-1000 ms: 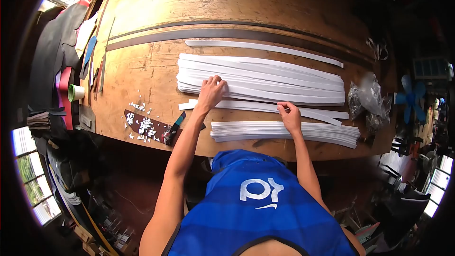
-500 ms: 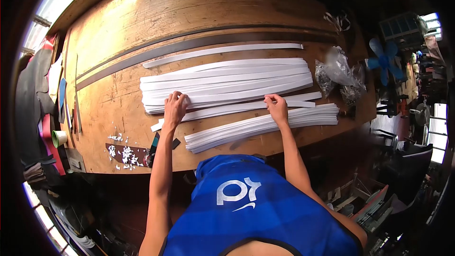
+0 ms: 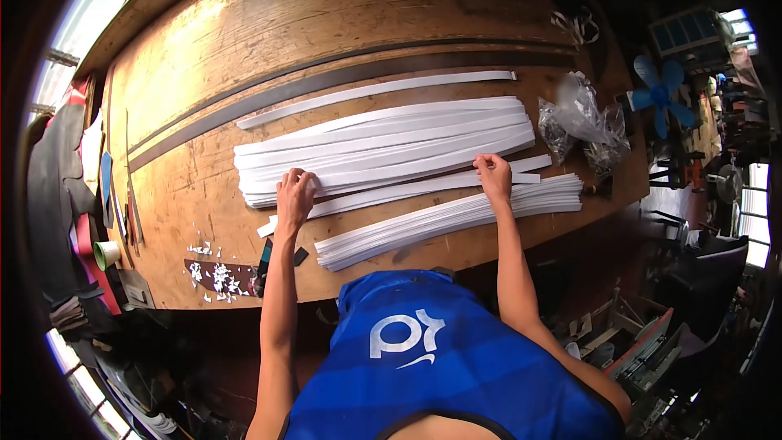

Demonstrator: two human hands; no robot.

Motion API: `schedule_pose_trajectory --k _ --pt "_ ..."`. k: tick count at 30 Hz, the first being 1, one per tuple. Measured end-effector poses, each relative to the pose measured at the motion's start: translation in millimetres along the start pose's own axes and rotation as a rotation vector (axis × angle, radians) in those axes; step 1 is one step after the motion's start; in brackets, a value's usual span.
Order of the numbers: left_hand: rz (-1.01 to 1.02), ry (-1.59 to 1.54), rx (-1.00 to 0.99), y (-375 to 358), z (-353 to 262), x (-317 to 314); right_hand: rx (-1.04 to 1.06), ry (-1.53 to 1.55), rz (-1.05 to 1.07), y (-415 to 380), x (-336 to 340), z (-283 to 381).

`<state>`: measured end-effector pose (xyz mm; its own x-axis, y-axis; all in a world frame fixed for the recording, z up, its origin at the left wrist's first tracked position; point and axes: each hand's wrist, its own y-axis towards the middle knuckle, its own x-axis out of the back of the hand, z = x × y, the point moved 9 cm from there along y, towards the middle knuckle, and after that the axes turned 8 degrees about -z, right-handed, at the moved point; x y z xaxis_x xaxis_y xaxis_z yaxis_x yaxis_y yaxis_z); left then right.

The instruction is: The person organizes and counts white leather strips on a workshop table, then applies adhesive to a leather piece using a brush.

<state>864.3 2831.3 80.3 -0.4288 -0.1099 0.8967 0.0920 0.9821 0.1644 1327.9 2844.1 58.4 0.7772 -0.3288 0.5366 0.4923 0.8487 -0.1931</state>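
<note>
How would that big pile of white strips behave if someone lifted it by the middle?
The big pile of white strips would probably sag at its ends, since the strips look long and thin, some gently bowed. It may also slide apart, as they overlap loosely with no tie visible.

Stretched fwd w/ L arm (image 3: 278, 310) approx. straight & R arm (image 3: 516, 277) bent at elbow; curled in at L hand (image 3: 295, 195) & R hand (image 3: 494, 178).
</note>
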Motion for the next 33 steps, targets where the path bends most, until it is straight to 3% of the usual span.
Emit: schedule_pose_trajectory --k 5,11,18,21,24,28,33 --pt "-0.072 -0.112 0.013 8 5 11 -0.006 0.013 -0.091 31 23 1" --pt "-0.221 -0.213 0.173 45 40 45 -0.040 0.025 -0.178 57 46 -5" --pt "-0.209 -0.166 0.376 37 103 61 -0.141 -0.011 -0.439 91 88 -77" --pt "-0.299 -0.132 0.572 2 141 66 -0.229 0.014 -0.450 92 91 -92" --pt "-0.529 -0.251 0.911 -57 175 68 -0.290 0.056 -0.401 89 86 -86" --pt "-0.517 -0.282 1.115 -98 185 44 -0.315 0.003 -0.427 92 81 -82" --pt "-0.490 -0.168 1.317 -96 171 36 -0.309 0.025 -0.387 98 68 -85"
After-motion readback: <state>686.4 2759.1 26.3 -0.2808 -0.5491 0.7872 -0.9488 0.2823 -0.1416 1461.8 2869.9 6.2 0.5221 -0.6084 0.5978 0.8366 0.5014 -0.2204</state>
